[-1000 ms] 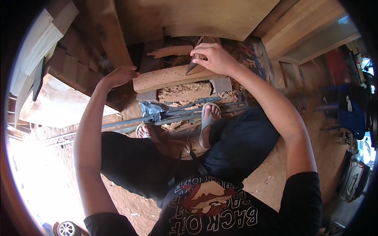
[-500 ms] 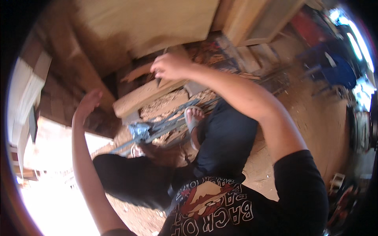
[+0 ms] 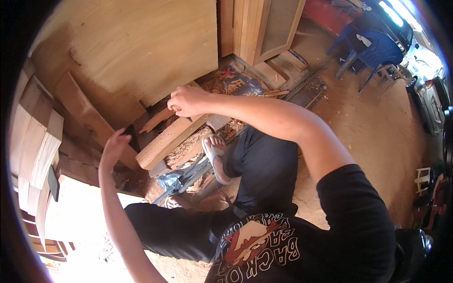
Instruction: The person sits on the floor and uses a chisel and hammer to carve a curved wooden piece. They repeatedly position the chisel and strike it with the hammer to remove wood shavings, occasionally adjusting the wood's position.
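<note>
My right hand (image 3: 186, 101) is closed above the far part of a thick wooden beam (image 3: 171, 141). From under its fingers pokes the dark tip of a slim tool (image 3: 189, 119); the fist hides the rest, and I cannot make out its kind. My left hand (image 3: 114, 147) hangs in the air left of the beam's near end, holding nothing, its fingers loosely bent and apart. The beam lies at a slant on the ground amid wood shavings (image 3: 183, 150).
A large plywood panel (image 3: 141, 42) stands ahead, a framed wooden door (image 3: 276, 33) beside it. Stacked boards (image 3: 40, 146) rise at the left. My sandalled foot (image 3: 214, 151) is beside the beam, near metal bars and a blue plastic bag (image 3: 170, 181). A blue chair (image 3: 377, 52) stands far right.
The view has shifted, so the panel and door sit further left and the chair shows more fully. My right hand stays closed over the beam; my left hand is still raised at its side.
</note>
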Demonstrator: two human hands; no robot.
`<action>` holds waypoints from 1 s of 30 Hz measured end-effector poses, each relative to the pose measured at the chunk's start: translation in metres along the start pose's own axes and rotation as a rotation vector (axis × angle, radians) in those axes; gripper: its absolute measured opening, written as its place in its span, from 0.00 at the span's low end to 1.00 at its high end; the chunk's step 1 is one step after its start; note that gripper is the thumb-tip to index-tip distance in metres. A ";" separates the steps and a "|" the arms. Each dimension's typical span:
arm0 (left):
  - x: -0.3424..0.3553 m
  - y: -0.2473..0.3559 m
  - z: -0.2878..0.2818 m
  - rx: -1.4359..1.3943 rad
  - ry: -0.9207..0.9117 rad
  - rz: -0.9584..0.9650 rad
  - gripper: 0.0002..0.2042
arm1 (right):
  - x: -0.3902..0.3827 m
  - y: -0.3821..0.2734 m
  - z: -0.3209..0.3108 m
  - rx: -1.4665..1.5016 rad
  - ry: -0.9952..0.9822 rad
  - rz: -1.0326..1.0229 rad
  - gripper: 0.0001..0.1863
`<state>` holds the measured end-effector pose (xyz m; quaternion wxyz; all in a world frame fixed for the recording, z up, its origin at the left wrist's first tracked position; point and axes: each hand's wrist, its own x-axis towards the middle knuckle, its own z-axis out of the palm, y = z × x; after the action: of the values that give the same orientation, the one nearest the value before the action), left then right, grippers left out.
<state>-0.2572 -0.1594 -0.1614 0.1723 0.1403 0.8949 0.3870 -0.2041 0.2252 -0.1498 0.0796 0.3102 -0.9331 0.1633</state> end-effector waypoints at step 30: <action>0.061 0.077 0.096 -0.105 0.252 0.124 0.19 | -0.160 0.096 -0.137 0.370 0.323 0.461 0.27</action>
<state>-0.2631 -0.0233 -0.1776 0.0417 0.1366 0.8776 0.4577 -0.1288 0.4345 -0.0860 0.1299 0.0704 -0.9086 0.3906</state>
